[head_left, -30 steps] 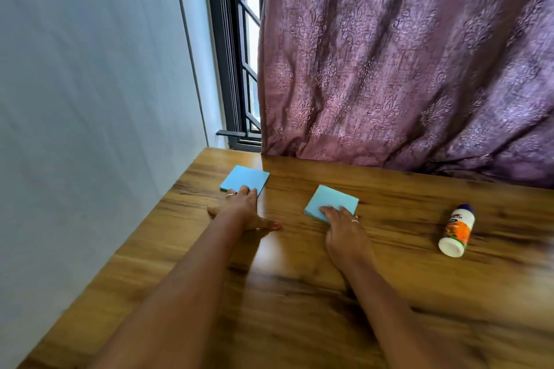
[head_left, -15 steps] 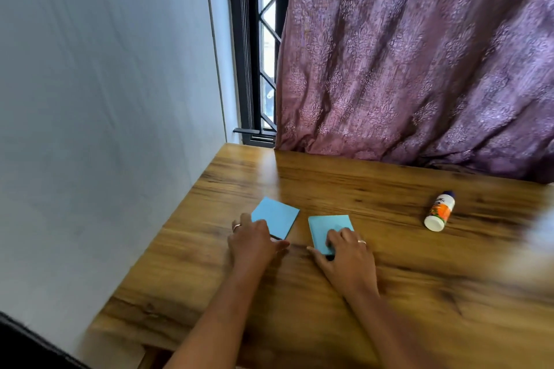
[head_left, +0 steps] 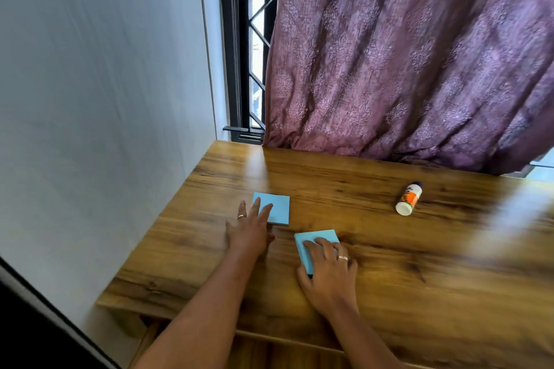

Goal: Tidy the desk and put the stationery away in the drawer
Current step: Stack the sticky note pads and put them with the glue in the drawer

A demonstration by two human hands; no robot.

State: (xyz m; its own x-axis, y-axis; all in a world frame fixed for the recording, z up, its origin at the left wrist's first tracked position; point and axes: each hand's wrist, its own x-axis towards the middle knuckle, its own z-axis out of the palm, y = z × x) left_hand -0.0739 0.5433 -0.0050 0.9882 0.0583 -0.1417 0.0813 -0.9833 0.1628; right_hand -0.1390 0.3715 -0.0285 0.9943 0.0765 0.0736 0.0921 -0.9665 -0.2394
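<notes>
Resting flat on one blue sticky-note pad (head_left: 277, 207), the left hand (head_left: 248, 234) has straight fingers; the right hand (head_left: 329, 269) curls over the other pad (head_left: 317, 236), perhaps pinching it. Better to lift each by its edges

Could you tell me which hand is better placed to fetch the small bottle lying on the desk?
Right. The right hand, on the near blue pad, is nearer the bottle; the left hand, on the far blue pad, lies farther left.

Purple curtain (head_left: 404, 54) over barred window (head_left: 257, 39) (daylight behind), white wall (head_left: 90, 69).
</notes>
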